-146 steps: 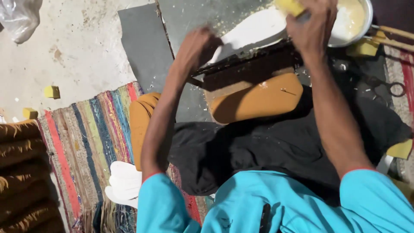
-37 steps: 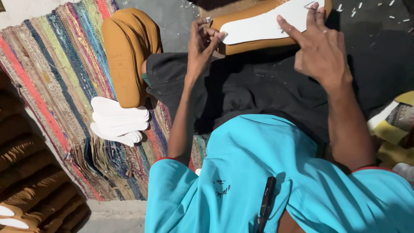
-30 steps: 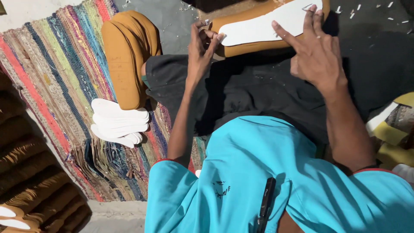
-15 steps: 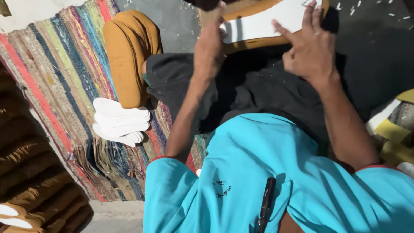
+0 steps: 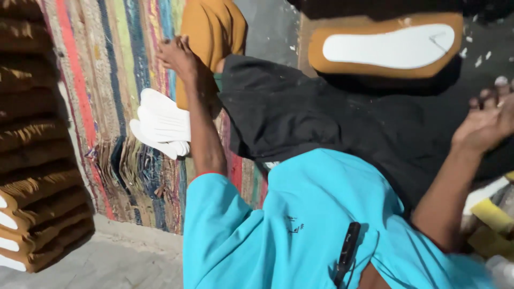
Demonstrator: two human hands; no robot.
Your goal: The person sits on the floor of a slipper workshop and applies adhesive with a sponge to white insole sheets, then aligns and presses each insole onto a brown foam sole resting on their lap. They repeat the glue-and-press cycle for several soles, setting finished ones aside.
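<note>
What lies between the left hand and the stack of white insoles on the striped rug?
In the head view, only bare striped rug lies between the left hand and the white insoles; the forearm runs alongside them.

Sole on board ahead, rug and stacks to the left.
Insole (image 5: 388, 46) lies on sole (image 5: 385, 70) atop board (image 5: 308, 35); lap cloth (image 5: 321, 115) just below. Left hand (image 5: 179, 56) over rug (image 5: 107, 96), insole stack (image 5: 160, 126) beside forearm. Sole pile (image 5: 32, 134) far left. Right hand (image 5: 490, 120) at right edge.
</note>
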